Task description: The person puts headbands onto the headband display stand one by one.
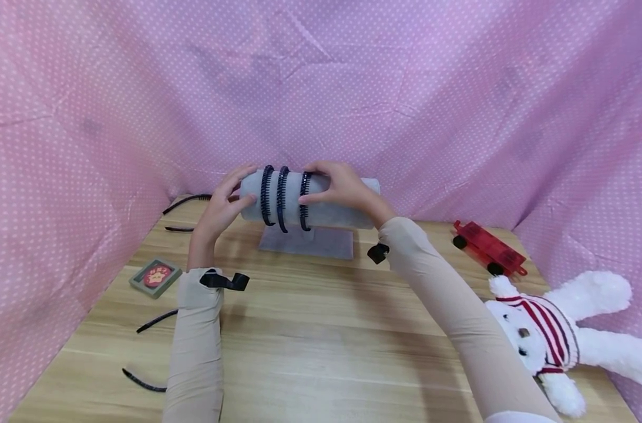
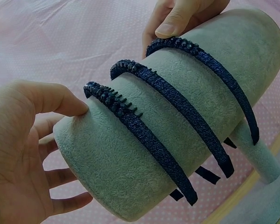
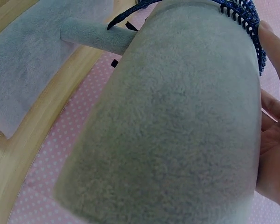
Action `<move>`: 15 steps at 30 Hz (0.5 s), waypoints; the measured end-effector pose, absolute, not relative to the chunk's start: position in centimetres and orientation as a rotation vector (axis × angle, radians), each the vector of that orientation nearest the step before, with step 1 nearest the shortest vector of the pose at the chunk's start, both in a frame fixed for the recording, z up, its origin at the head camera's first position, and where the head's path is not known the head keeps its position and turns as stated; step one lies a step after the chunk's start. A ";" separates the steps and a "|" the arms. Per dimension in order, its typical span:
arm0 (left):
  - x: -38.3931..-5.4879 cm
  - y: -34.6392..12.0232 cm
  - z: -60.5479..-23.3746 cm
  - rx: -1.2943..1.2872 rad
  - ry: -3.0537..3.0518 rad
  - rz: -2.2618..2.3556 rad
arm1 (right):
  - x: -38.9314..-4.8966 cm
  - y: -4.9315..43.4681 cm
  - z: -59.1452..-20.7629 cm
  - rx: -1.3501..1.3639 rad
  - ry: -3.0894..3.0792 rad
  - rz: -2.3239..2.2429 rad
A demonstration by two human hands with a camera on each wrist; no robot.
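A grey plush headband stand (image 1: 347,216), a horizontal roll on a post and flat base, stands at the back. Three dark blue beaded headbands circle it: a left one (image 2: 149,144), a middle one (image 2: 182,107) and a right one (image 2: 228,84). My left hand (image 1: 220,205) holds the roll's left end, thumb on its surface and the other fingers at the end rim. My right hand (image 1: 344,188) pinches the right headband, its thumb on the near side and a finger at the top. Part of its fingers is hidden behind the roll in the right wrist view.
More dark headbands lie at the left: one at the back (image 1: 185,201), a short visible piece (image 1: 179,229), and two partly under my left sleeve (image 1: 157,321). A green-framed square (image 1: 155,277) lies near them. A red toy cart (image 1: 487,247) and white plush toy (image 1: 548,335) lie right.
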State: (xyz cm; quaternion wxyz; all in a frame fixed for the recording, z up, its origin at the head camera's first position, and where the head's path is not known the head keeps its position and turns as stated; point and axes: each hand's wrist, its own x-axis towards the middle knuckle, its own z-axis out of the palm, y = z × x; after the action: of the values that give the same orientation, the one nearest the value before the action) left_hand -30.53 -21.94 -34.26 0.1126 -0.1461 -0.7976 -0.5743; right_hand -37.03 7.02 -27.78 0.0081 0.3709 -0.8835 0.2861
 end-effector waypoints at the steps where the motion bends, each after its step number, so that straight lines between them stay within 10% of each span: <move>1: -30.6 -22.0 -34.3 -0.430 -2.341 -1.685 | -37.0 7.0 -27.8 1.166 -2.762 0.897; 15: -30.5 -22.1 -34.3 -0.435 -2.345 -1.686 | -37.3 6.2 -27.8 1.188 -2.762 0.895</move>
State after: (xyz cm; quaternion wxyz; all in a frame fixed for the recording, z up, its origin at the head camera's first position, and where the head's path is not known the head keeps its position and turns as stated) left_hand -30.53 -22.06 -34.29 0.1102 -0.1481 -0.7979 -0.5739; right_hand -37.25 6.16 -27.79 0.0025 0.3787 -0.8805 0.2852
